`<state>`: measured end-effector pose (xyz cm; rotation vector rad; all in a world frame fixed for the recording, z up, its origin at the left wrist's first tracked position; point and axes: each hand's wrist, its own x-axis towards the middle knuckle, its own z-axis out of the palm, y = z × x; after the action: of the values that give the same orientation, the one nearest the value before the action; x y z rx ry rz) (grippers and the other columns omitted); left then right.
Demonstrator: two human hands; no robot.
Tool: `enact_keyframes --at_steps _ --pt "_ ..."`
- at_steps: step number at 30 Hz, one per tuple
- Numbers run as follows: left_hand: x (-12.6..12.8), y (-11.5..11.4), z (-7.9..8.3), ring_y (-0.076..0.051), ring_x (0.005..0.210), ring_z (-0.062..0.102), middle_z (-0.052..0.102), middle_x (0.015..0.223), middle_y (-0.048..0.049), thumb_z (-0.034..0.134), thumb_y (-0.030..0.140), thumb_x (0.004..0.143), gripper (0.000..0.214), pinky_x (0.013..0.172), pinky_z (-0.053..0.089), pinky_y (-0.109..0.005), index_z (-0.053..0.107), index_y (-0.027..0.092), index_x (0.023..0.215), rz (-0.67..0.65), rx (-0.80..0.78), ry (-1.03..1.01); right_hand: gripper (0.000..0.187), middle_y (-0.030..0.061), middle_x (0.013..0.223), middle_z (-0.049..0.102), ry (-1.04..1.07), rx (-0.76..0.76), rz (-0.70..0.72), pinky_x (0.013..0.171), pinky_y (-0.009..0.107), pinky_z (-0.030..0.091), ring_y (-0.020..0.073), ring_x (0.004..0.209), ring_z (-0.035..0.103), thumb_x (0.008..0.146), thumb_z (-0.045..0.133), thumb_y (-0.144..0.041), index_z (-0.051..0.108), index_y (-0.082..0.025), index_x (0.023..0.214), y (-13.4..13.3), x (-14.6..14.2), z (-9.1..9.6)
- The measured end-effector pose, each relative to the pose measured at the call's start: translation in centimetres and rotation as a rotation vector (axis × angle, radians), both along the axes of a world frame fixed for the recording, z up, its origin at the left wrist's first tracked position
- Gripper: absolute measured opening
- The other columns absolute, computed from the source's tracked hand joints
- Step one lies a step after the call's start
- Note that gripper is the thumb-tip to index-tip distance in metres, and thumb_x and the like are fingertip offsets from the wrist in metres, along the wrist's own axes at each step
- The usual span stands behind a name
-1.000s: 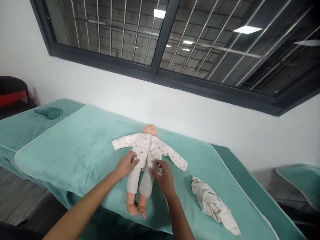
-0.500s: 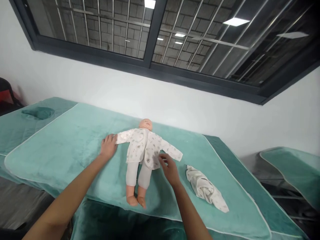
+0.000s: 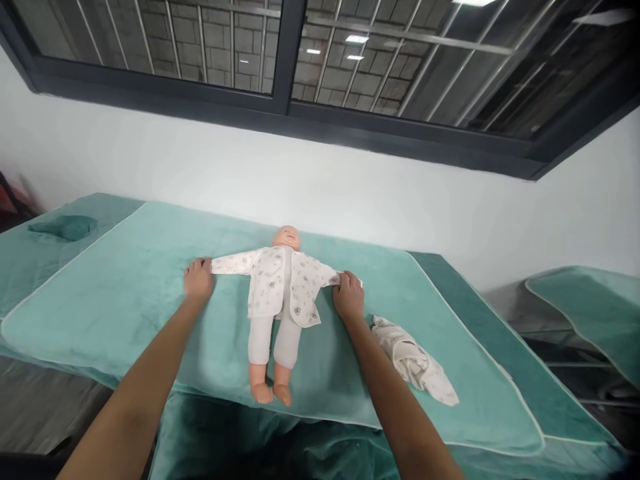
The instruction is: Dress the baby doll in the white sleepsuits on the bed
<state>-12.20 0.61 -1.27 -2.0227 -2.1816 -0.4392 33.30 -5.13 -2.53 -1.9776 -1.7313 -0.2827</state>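
A baby doll (image 3: 287, 236) lies on its back with its head toward the wall. It wears an unfastened white patterned baby jacket (image 3: 267, 287), its two front panels parted over a white body and legs. My left hand (image 3: 199, 279) is closed on the end of one jacket sleeve, which is stretched out to the left. My right hand (image 3: 349, 295) is closed on the cuff of the other sleeve and covers most of it. The doll's own hands are hidden. Right of my right forearm lies a crumpled white patterned cloth bundle (image 3: 415, 363).
Under the doll is a light green padded cover (image 3: 125, 293) with pale piping on a massage bed. The bed has a face hole (image 3: 65, 227) at its left end. Behind it stand a white wall (image 3: 350, 193) and a dark window frame. Another green-covered surface (image 3: 590, 307) is at right.
My right hand has moved from beside the jacket's hem up to the sleeve cuff and closed on it. My left hand has drawn its sleeve out straighter to the left. The view has shifted slightly.
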Motion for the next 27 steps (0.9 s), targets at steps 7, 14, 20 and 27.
enact_keyframes --at_steps 7,14,20,27 --pt "-0.2 -0.3 0.1 -0.034 0.118 0.051 0.060 0.129 -0.0166 0.037 0.015 0.093 0.045 0.092 0.040 -0.044 0.062 0.019 0.130 0.074 0.052 -0.020 0.033 0.0205 0.136 0.056 0.254 0.209 0.129 0.106 0.046 0.038 0.0288 0.127 0.048 0.098 0.040 -0.025 0.061 -0.013 0.121 -1.9 0.7 0.0" --pt "0.7 -1.1 0.9 -0.035 0.117 0.050 0.060 0.124 -0.0206 0.038 0.016 0.092 0.038 0.094 0.036 -0.046 0.066 0.016 0.118 0.094 -0.024 -0.022 0.033 0.0093 0.101 0.068 0.353 -0.152 0.650 0.087 0.041 0.048 0.0267 0.097 0.060 0.093 0.058 -0.055 0.065 -0.023 0.098 -6.9 -3.2 0.0" --pt "1.1 -1.3 0.9 -0.035 0.116 0.050 0.059 0.125 -0.0201 0.038 0.018 0.094 0.035 0.094 0.035 -0.046 0.066 0.015 0.116 0.113 -0.032 -0.025 0.038 0.0114 0.099 0.070 0.358 -0.142 0.575 0.086 0.043 0.046 0.0301 0.096 0.060 0.094 0.052 -0.058 0.065 -0.023 0.096 -8.9 -4.7 -1.1" --pt "1.2 -1.4 0.9 -0.034 0.117 0.048 0.058 0.126 -0.0197 0.035 0.014 0.094 0.037 0.095 0.033 -0.044 0.064 0.015 0.118 0.118 -0.042 -0.028 0.032 0.0073 0.087 0.071 0.639 -0.199 0.625 0.079 0.041 0.048 0.0263 0.082 0.063 0.095 0.055 -0.051 0.069 -0.024 0.085 -11.5 -5.7 -0.1"
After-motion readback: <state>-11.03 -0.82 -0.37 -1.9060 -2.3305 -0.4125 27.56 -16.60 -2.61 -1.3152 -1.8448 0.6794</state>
